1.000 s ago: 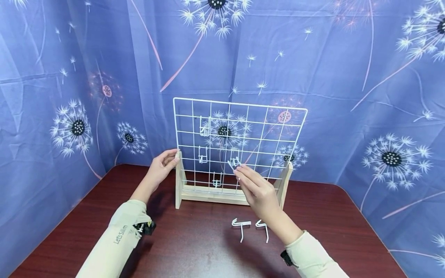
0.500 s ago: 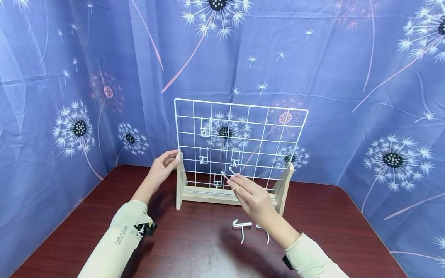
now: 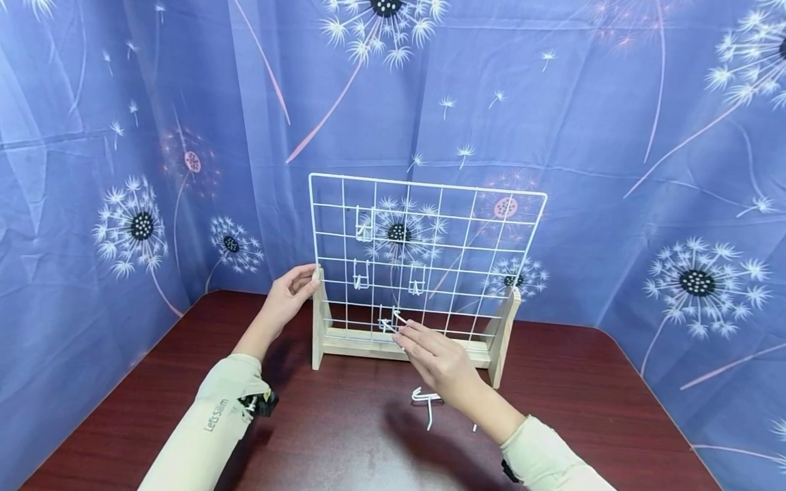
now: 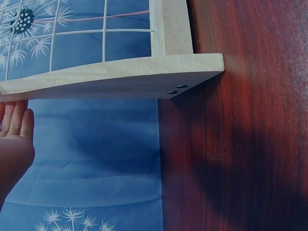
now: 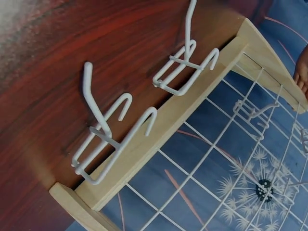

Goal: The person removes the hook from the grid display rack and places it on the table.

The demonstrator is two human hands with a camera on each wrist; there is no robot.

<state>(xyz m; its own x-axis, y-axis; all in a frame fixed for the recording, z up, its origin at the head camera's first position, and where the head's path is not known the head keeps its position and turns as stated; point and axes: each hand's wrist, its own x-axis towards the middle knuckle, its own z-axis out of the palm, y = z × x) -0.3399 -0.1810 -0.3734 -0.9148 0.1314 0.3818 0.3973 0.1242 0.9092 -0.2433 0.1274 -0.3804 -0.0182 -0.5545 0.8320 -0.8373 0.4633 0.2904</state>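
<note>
Clock set on head view, 12 = away from the person. Held hook (image 3: 400,318): white wire, at the right hand's (image 3: 437,360) fingertips, low in front of the wire grid (image 3: 430,185). Right hand pinches it; hook lies at 10 to 11 o'clock of that hand, which is much the nearer of the 2.

Long axis: 2 prongs run toward 10 o'clock, aslant to the wires. Judged key relation: prong tips against the grid. Contact: cannot tell.

Lowest hung hook (image 3: 381,314) lies just beside the tips, about 9 o'clock, overlapping in view. 3 other hung hooks (image 3: 416,286) higher on the grid.

Left hand (image 3: 288,293): thumb and fingers closed on the wooden stand (image 3: 506,327), at its left upright's top; held hook lies at 3 to 4 o'clock from it.

On table (image 3: 344,423): 1 spare hook (image 3: 428,399) toward 5 o'clock of held hook; 2nd spare hook (image 5: 107,136) farther right, mostly behind the right forearm in head view.
</note>
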